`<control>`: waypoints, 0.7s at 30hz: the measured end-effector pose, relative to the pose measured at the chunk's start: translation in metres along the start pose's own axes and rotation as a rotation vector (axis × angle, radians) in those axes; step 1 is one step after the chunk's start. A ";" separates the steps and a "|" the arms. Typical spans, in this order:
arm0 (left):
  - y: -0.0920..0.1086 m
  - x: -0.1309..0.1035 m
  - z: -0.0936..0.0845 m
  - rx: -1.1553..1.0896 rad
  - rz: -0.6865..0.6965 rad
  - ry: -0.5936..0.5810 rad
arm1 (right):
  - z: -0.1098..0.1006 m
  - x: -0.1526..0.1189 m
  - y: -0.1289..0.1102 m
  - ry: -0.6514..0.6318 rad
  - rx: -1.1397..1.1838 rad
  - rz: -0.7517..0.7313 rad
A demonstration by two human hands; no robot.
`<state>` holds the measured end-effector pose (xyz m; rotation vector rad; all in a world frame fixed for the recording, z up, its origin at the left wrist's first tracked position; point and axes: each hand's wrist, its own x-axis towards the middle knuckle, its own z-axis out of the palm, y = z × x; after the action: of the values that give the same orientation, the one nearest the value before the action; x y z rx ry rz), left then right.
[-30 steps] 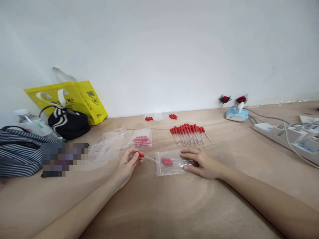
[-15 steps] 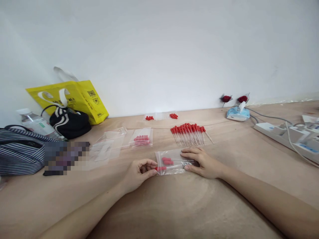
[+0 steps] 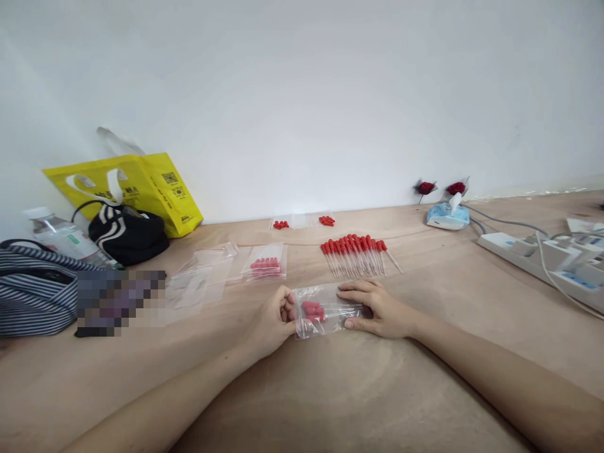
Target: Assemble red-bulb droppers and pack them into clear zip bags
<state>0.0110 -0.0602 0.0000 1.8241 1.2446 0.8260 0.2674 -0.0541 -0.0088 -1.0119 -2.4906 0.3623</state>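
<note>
A clear zip-lock bag [image 3: 333, 292] lies in front of me with several droppers [image 3: 313, 311] inside, their red rubber bulbs toward the bag's left end and their clear stems pointing right. My left hand [image 3: 278, 321] is closed at that left edge, fingers curled and thumb against the plastic. Across the bag's right end, my right hand [image 3: 382, 309] grips it between thumb and fingers, covering the stem tips. Beyond the bag, loose red-bulbed droppers [image 3: 353, 251] lie side by side in a row. To the left rests a filled bag [image 3: 267, 264] of droppers.
Flat clear bags [image 3: 198, 277] lie left of centre. Small bags with red bulbs [image 3: 326, 221] lie by the wall. At left stand a yellow bag [image 3: 174, 195], a bottle [image 3: 66, 236] and a striped pouch [image 3: 38, 296]. A tissue pack [image 3: 447, 217] and power strip [image 3: 533, 258] are at right.
The dropper at the bag's left opening has moved right, fully inside beside the others. My left hand has followed it slightly to the right, against the bag's edge.
</note>
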 end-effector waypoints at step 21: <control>0.018 0.188 0.023 0.257 -0.085 0.118 | -0.004 0.002 -0.003 -0.036 0.003 -0.016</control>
<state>0.0976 0.1076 0.0206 1.9297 1.5527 0.7640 0.2665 -0.0544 -0.0036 -0.9925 -2.5276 0.3824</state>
